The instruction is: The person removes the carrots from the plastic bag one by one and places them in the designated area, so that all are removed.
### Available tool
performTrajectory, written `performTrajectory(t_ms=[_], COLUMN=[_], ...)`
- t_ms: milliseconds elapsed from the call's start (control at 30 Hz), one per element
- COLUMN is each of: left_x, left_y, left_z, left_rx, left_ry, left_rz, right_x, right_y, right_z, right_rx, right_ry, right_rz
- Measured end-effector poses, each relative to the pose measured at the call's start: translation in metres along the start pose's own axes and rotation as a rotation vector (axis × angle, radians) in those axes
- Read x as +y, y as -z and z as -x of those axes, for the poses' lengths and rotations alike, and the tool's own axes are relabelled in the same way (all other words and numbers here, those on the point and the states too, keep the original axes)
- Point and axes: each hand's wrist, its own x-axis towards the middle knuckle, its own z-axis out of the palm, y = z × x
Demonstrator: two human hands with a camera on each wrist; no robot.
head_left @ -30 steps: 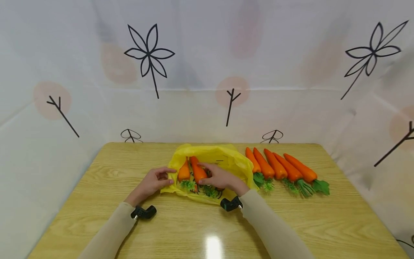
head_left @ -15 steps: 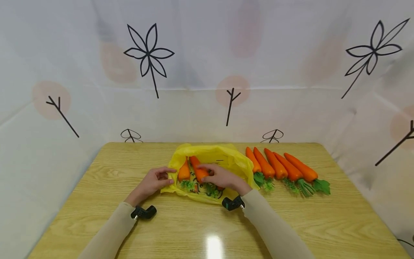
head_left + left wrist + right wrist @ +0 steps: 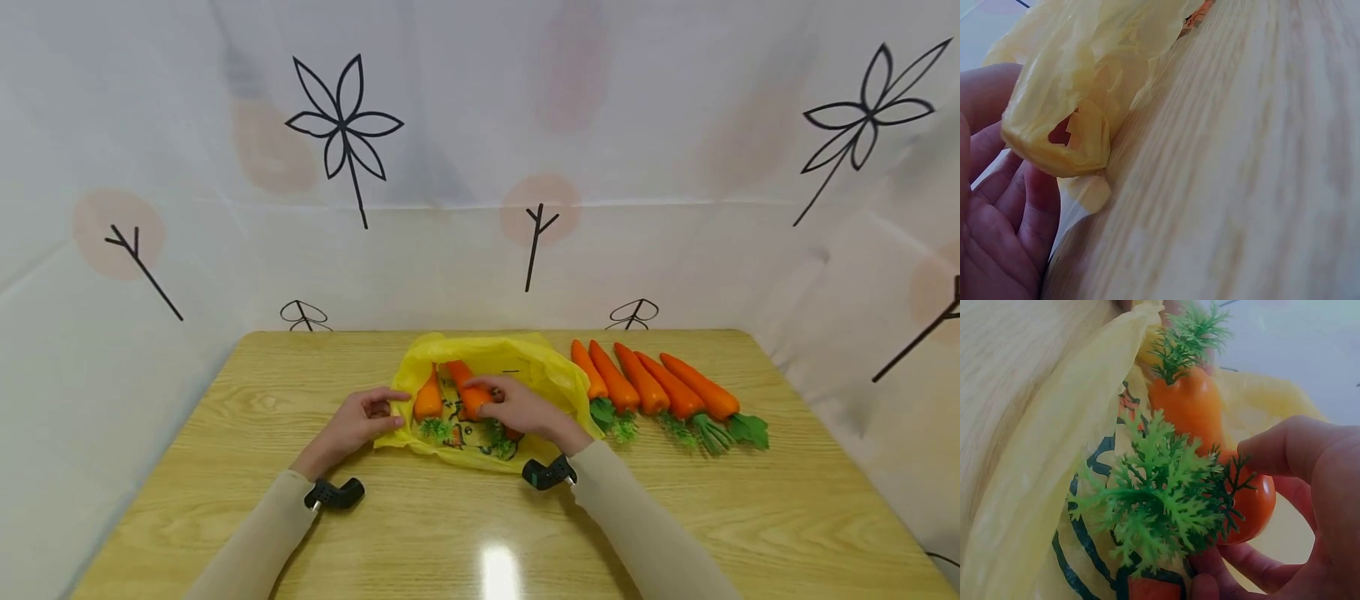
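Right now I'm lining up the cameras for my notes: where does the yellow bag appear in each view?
Head: the yellow bag lies just below centre, with carrots inside.
Left wrist: upper left, reaching the top edge.
Right wrist: along the left side up to top centre, with more behind the carrots.
Shared landmark: the wood-grain table, seen in all three.

Both forearms (image 3: 255,533) slant forward and inward, left hand (image 3: 356,422) and right hand (image 3: 519,408) apart, fingers (image 3: 392,393) curled.
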Motion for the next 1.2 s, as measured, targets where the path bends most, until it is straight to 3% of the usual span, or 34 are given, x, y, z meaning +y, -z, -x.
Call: performTrajectory(t_ms=[633,833,1033,1200], left_x=[0.0,-0.001,0.0,0.0], left_y=[0.0,0.0,-0.001,-0.001], left_z=[-0.002,-0.002,-0.001,0.0], left_rx=[0.002,0.005,0.004,0.003], left_ry=[-0.014,-0.03,-0.019,-0.016], left_rz=[-0.011,-0.007,-0.006,-0.006], right_x=[-0.011,-0.018,-0.019,-0.017], right_y=[0.008,0.013,0.019,0.024], right_z=[0.014,0.025,0.039,0.054], right_rx=[0.051,0.087,0.098,0.114], right_ry=[0.018,0.038,0.083,0.074], right_rz=[0.005,0.097,0.136,0.169])
